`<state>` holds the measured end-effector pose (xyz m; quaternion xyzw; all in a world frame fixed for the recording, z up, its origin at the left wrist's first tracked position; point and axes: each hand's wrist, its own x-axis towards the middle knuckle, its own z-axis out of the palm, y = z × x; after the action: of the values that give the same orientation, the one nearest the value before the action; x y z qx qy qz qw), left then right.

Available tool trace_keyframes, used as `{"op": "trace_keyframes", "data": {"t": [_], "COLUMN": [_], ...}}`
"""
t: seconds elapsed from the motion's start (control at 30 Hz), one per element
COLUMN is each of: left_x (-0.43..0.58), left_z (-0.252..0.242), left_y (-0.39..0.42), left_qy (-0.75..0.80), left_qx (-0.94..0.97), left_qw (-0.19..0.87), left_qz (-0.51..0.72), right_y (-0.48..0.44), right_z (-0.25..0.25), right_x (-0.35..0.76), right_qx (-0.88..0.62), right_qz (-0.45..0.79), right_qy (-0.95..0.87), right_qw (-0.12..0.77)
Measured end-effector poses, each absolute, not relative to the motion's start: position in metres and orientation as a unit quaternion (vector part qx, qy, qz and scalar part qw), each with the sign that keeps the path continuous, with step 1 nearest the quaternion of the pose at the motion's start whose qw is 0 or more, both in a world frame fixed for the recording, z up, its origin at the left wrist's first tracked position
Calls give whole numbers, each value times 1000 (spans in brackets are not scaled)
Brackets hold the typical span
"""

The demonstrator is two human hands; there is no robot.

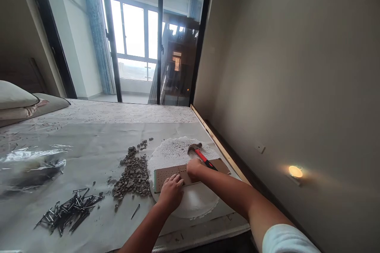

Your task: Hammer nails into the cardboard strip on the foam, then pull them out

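A brown board (pixel 166 174) with rows of small dots or holes lies across a round white foam-like disc (pixel 166 152). My left hand (pixel 172 190) rests on the board's near edge, its fingers stretched out and lying flat. Over the middle of the board, my right hand (pixel 195 168) is closed, with the fingertips hidden behind the hand, so what it pinches cannot be made out. Just right of it a claw hammer (pixel 203 157) with a red and black handle lies across the disc and board, apart from my grip.
Left of the disc lies a heap of grey stone chips (pixel 133 178). A pile of nails (pixel 69 211) and a single nail (pixel 135 211) lie nearer. A clear plastic bag (pixel 32 170) sits far left. A wooden rail (pixel 219 138) and wall border the right.
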<state>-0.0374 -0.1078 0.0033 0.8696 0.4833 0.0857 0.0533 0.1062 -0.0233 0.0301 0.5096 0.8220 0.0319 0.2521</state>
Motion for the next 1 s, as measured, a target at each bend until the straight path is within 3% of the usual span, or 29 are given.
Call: {"op": "trace_keyframes", "data": {"t": [0.13,0.6,1.0], "left_x": [-35,-28,-29], "left_z": [1,8,3], "left_y": [-107,-110,-108], "left_qy": [485,498,491], "left_qx": [868,858,861], "left_qw": [51,57,56], "left_qz": [95,114,119], "right_y": [-26,-17,-16], "right_z": [34,28,23], "right_x": [111,139,134], "right_qx": [516,425,469], "right_qz": [21,41,47], "right_qy": [797,862,839], "right_qw": [314,274,271]}}
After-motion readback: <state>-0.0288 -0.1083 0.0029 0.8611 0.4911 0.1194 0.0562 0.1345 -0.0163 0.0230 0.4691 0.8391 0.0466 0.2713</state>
